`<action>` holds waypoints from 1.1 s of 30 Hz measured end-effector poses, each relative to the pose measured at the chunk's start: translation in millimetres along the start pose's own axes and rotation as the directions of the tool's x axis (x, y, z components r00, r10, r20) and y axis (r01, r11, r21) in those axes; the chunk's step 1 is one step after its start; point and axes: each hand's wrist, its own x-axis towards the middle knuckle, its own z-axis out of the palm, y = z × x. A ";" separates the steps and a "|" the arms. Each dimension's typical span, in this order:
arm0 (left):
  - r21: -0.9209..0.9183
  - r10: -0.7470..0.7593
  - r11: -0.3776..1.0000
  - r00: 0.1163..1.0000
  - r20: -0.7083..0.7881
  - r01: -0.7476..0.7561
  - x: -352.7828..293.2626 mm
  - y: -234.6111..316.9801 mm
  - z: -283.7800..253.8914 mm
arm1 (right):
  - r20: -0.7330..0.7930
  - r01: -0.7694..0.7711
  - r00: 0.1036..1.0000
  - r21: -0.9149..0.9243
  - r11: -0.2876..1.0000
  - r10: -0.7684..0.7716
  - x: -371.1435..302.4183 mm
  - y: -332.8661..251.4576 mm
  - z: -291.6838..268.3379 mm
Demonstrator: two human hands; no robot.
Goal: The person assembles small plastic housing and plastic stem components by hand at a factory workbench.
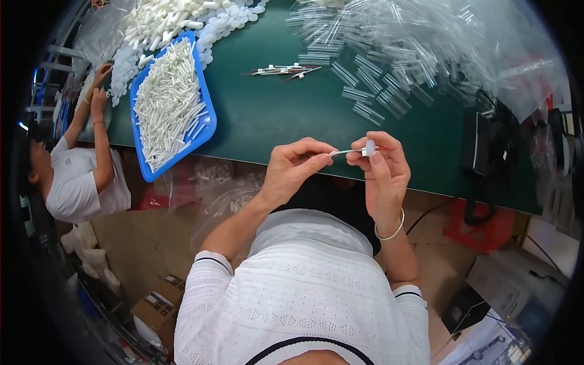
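Near the centre of the frame, your left hand (295,165) pinches one end of the thin pale rod (343,151); your right hand (386,173) pinches the small white piece (370,148) on it. The rod seems light and rather stiff, best taken by fingertips. Behind is the green table (243,118); at far left, a co-worker (82,179).

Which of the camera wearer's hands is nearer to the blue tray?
The left. The left hand is to the right of the blue tray, apart from it; the right hand is farther right.
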 end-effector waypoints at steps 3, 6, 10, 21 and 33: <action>0.129 0.020 0.992 0.999 -0.025 -0.016 -2.1 0.6 -4.5 | 0.028 -0.006 1.000 -0.014 1.000 0.006 -1.0 4.0 0.3; 0.530 0.340 0.796 0.940 0.011 -0.294 -1.5 2.7 -5.9 | 0.073 -0.003 0.997 -0.286 0.958 0.025 -4.3 1.8 8.7; 0.698 0.439 0.592 0.888 0.139 -0.402 5.4 23.0 -9.6 | 0.115 0.087 0.993 -0.591 0.802 -0.023 1.8 0.1 5.3; 0.431 -0.010 0.883 0.909 0.416 -0.187 105.7 80.3 -40.4 | 0.038 -0.210 0.975 -0.174 0.962 0.220 19.4 -2.6 -12.0; 0.943 0.564 -0.113 0.802 -0.197 0.312 314.3 109.2 -218.0 | -0.090 -0.197 0.978 -0.124 0.972 0.187 -8.9 -2.9 -14.3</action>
